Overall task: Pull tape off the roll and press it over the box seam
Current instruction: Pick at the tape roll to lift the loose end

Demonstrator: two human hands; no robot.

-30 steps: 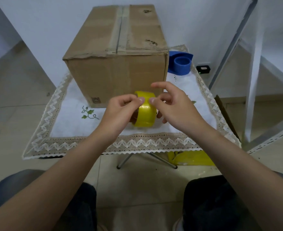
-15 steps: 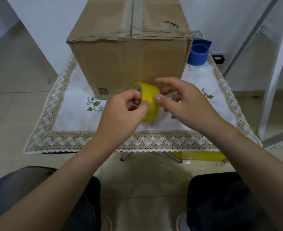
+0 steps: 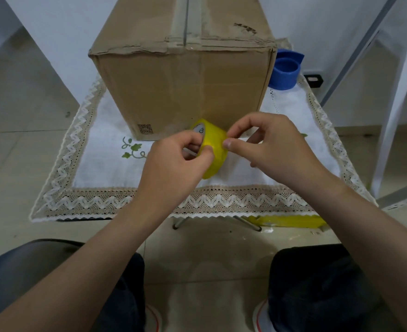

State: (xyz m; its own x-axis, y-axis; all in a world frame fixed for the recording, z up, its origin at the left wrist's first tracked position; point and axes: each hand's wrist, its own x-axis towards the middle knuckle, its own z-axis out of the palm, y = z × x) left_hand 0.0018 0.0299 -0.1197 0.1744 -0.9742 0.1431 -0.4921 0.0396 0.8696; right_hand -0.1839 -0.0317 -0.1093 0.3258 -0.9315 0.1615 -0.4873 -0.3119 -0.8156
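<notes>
Gripping the yellow roll of packing tape (image 3: 212, 152) from its left side, the left hand (image 3: 173, 168) has its fingers curled around the roll's rim and into its core. The right hand (image 3: 272, 144) pinches thumb and forefinger together on the roll's outer face, other fingers loosely bent. The roll is held on edge above the white lace-trimmed tablecloth (image 3: 102, 164), just in front of the large brown cardboard box (image 3: 181, 85), whose top seam (image 3: 185, 27) runs away from the camera. A blue plastic tape dispenser (image 3: 285, 70) sits beside the box's right corner.
</notes>
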